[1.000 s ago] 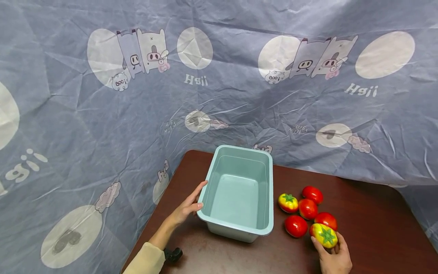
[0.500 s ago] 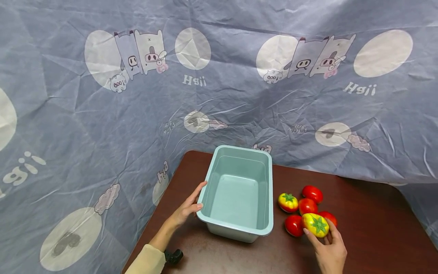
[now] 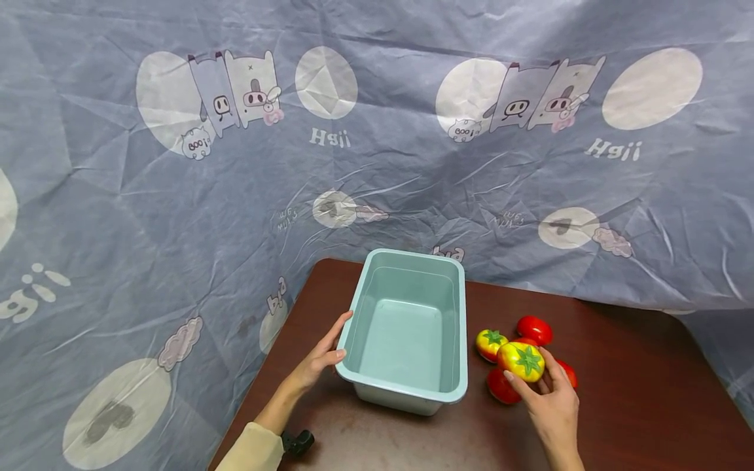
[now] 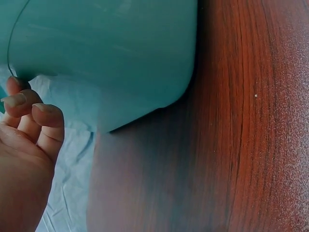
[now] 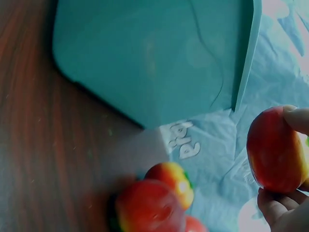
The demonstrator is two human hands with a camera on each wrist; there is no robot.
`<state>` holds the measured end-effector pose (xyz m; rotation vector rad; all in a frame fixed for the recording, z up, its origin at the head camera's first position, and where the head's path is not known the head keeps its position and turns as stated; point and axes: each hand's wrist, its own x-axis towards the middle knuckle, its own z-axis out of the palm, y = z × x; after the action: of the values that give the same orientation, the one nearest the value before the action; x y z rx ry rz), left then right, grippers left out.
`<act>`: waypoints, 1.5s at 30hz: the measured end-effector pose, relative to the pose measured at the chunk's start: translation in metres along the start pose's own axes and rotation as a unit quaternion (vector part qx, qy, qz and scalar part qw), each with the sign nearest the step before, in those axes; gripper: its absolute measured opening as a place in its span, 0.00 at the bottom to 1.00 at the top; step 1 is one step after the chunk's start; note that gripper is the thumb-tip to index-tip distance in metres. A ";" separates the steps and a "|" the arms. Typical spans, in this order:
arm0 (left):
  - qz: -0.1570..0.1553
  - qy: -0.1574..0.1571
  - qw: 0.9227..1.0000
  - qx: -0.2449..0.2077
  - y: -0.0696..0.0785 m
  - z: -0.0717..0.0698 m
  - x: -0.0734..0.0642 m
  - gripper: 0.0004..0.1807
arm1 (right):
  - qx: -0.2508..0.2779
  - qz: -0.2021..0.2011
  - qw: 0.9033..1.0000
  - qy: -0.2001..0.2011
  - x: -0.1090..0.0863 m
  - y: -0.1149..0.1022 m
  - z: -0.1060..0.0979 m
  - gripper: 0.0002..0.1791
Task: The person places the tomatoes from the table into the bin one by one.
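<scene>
My left hand (image 3: 315, 363) holds the left rim of a light green plastic bin (image 3: 394, 399), thumb on top. In the left wrist view its curled fingers (image 4: 48, 116) lie beneath the edge. Right of the bin, my right hand (image 3: 550, 399) grips a yellow-and-red tomato (image 3: 521, 362) with a green star-shaped top, between thumb and fingers. The right wrist view shows this tomato's red underside (image 5: 273, 152), raised beside the bin. Below it on the table sit a smaller yellow-red tomato (image 3: 491, 345) and several red ones (image 3: 535, 330), partly hidden by the held tomato and hand.
The dark reddish-brown table (image 3: 642, 366) carries everything. Behind and to the left hangs a grey-blue printed cloth (image 3: 377, 163), reaching the table's far edge. A small black object (image 3: 298, 443) shows by the left sleeve (image 3: 253, 448). The bin's inside floor is bare.
The right hand has lifted the yellow-red tomato and carried it leftward and away from me, over the other tomatoes toward the bin. The left hand stays on the rim.
</scene>
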<state>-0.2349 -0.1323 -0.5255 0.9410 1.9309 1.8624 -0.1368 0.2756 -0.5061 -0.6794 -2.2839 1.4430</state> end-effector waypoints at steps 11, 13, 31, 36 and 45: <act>0.014 0.001 1.000 -0.018 0.000 0.001 0.000 0.38 | 0.092 -0.115 0.989 -0.014 -0.009 -0.044 0.012 0.37; 0.014 0.002 1.000 -0.017 0.000 0.001 0.000 0.38 | 0.092 -0.125 0.988 -0.021 -0.010 -0.051 0.016 0.37; 0.026 0.001 0.999 -0.042 -0.024 -0.005 0.003 0.38 | 0.145 -0.136 0.971 -0.133 -0.027 -0.077 0.053 0.39; 0.023 0.000 0.999 -0.037 -0.017 0.002 0.003 0.38 | 0.146 -0.137 0.969 -0.148 -0.031 -0.072 0.056 0.39; 0.013 0.012 1.000 -0.014 0.003 0.005 -0.001 0.37 | 0.174 -0.149 0.964 -0.137 -0.030 -0.064 0.056 0.37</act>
<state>-0.2305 -0.1296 -0.5234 0.9438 1.9089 1.9189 -0.1557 0.1935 -0.4725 -0.0307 -2.1190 1.8058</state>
